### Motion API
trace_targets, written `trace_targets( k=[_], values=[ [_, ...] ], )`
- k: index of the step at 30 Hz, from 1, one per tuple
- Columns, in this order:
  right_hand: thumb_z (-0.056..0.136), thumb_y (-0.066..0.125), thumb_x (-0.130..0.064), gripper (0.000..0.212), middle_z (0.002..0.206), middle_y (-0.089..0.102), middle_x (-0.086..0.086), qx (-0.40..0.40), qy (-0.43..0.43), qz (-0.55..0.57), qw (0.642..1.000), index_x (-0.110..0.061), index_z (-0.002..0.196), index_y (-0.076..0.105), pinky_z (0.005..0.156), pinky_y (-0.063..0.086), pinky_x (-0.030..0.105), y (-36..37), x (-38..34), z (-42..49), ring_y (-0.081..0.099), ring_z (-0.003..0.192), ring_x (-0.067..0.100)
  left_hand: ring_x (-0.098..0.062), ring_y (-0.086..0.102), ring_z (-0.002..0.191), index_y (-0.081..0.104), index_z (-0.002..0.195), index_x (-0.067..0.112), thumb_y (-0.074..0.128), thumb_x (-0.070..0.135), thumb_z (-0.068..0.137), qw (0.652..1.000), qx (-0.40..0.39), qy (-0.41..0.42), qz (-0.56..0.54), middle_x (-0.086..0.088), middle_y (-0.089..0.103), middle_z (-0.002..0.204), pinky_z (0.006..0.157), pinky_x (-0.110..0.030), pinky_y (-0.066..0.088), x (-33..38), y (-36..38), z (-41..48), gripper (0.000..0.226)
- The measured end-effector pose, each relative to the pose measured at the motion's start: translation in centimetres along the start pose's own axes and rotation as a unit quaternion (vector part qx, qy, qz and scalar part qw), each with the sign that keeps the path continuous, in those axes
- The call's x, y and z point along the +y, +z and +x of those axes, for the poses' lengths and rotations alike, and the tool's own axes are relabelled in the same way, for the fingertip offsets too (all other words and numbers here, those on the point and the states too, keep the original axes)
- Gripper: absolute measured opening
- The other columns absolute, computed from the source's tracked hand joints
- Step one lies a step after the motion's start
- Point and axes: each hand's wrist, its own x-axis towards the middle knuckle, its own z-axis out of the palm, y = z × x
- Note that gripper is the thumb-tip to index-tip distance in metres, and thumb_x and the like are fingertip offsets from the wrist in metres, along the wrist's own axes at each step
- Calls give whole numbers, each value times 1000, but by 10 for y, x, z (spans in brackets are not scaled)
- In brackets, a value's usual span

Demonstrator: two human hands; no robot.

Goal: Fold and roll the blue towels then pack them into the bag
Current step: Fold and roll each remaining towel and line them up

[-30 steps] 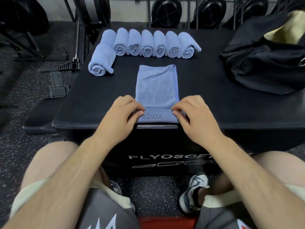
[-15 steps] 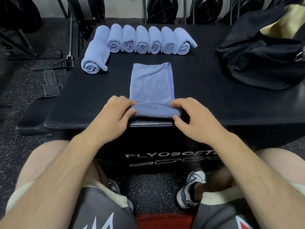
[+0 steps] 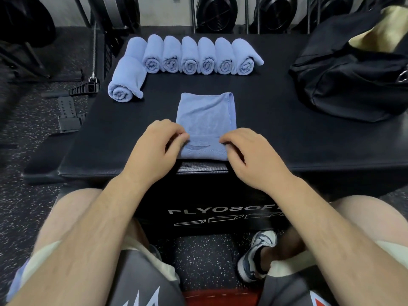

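Black padding covered the plyo box where the person sat working. Between the two hands lay a folded blue towel, its near end already turned into a short roll at the box's front edge. Left hand and right hand each had fingers curled over an end of that roll, gripping it. Beyond the hands, near the far edge, a row of rolled towels stood side by side, spiral ends facing the person, with one more rolled towel lying ahead of the left hand. Farther ahead of the right hand sat a black bag, open at the top. Weight plates lined the back wall.
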Motion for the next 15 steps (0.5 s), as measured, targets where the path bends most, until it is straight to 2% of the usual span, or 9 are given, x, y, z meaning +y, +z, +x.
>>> trace_targets(
  k=[2,4,6,8,10,12,15],
  values=[
    [93,62,-36,35,125,60,-18,-48,21,12,999,-28,127,58,105,39,32,-5,3,-2,52,120,5,-9,49,94,66,108,26,71,38,91,998,-54,2,-11,13,58,98,84,-21,41,-7,-5,-5,22],
    [90,67,-40,45,130,56,-20,-76,22,22,997,-30,132,54,109,35,32,-7,5,-3,48,124,3,-8,49,106,61,122,30,76,36,87,994,-108,-11,-20,16,56,112,91,-20,39,-13,-9,-8,38],
    [92,66,-35,41,127,57,-19,-62,18,32,997,-28,131,56,107,40,34,-7,6,-1,50,120,5,-9,49,111,59,127,30,72,31,91,993,-112,-17,-15,17,56,118,92,-17,37,-15,-9,-8,38],
    [95,63,-33,32,121,57,-18,-49,33,50,997,-25,126,60,101,44,29,-10,4,2,53,113,5,-8,49,110,59,126,31,67,30,95,995,-99,-22,-15,18,58,115,89,-15,37,-12,-8,-7,32],
    [96,61,-32,22,116,50,-21,-44,68,84,993,-23,116,65,89,46,21,-13,2,2,56,101,5,-6,52,108,59,122,37,63,32,97,992,-102,-51,-51,18,60,112,89,-19,38,-7,-9,-8,25],
    [96,58,-28,15,109,45,-17,-51,110,116,986,-16,95,67,77,45,19,-14,1,2,55,90,11,-8,55,104,58,114,40,59,32,99,983,-114,-92,-112,13,63,107,89,-27,43,-2,-10,-9,17],
    [97,50,-23,29,100,47,-5,-57,159,122,978,-2,78,56,76,42,25,-9,1,6,50,92,14,-13,54,101,60,107,35,56,32,102,983,-98,-91,-122,10,63,101,91,-27,43,2,-5,-7,7]
  ],
)
